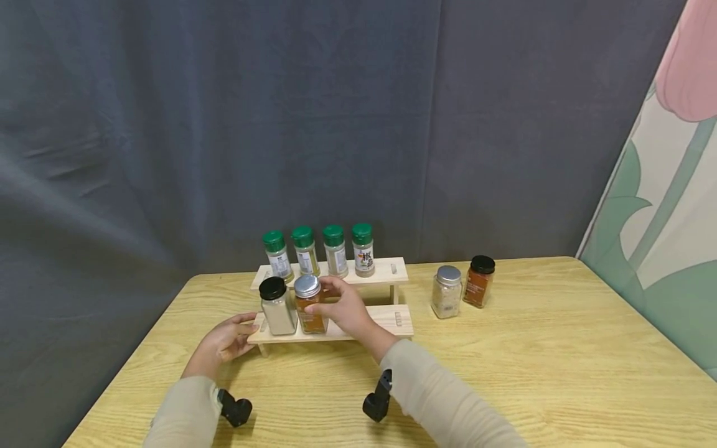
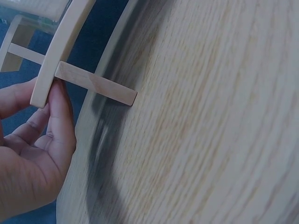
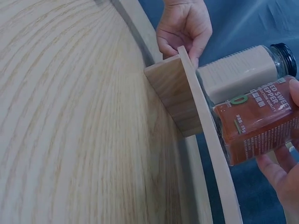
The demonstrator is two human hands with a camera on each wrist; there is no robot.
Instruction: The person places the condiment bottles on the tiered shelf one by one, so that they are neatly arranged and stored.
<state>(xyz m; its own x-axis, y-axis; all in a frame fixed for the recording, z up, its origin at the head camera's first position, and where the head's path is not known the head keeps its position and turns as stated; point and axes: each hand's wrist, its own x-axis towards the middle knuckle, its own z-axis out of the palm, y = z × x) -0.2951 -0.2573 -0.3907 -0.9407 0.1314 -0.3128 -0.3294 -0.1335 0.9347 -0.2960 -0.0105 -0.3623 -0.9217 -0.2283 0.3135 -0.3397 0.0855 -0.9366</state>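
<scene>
At the lower step of a two-tier wooden rack [image 1: 376,316], my right hand [image 1: 351,312] grips a spice jar of red sweet pepper [image 1: 311,322] with a silver lid. The jar stands upright, its base at the board [image 3: 212,154] in the right wrist view. Left of it, very close, is a black-lidded jar of pale powder [image 1: 280,316]. My left hand [image 1: 224,341] pinches the left end of the lower board between thumb and fingers, as the left wrist view shows at the board's edge [image 2: 58,51].
Several green-capped shakers [image 1: 337,255] line the upper step [image 1: 383,271]. Right of the rack, on the wooden table [image 1: 504,354], stand a silver-lidded jar of pale contents [image 1: 447,295] and a black-lidded red jar [image 1: 478,286]. A dark curtain [image 1: 336,124] hangs behind.
</scene>
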